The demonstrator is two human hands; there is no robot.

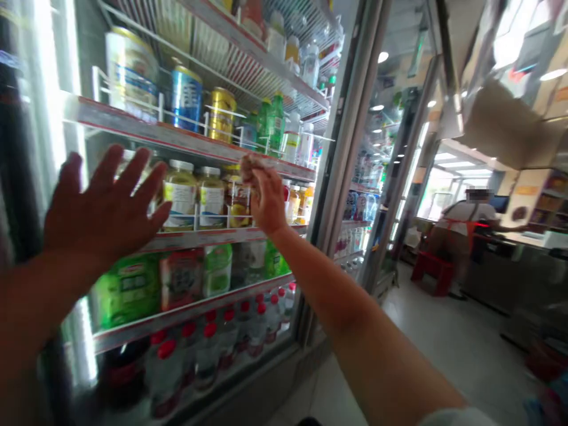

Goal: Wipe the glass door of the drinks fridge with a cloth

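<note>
My left hand (pixel 104 207) is raised flat with fingers spread, in front of a glass-fronted drinks cooler (pixel 341 148); whether the palm touches the glass I cannot tell. My right hand (pixel 265 198) reaches to the shelf rail at mid height, fingers curled, blurred by motion, beside jars of yellow fruit (pixel 195 195). Whether it holds anything I cannot make out. Cans (pixel 186 97) stand on the shelf above, green packs (pixel 128 287) below, and red-capped bottles (pixel 226 337) on the lowest shelf.
More glass-door coolers (pixel 377 177) run along to the right. A person in a white top and red apron (pixel 461 234) stands at a counter (pixel 523 248) at the back right, near a red crate (pixel 432 272). Pale tiled floor (pixel 444 343) lies between.
</note>
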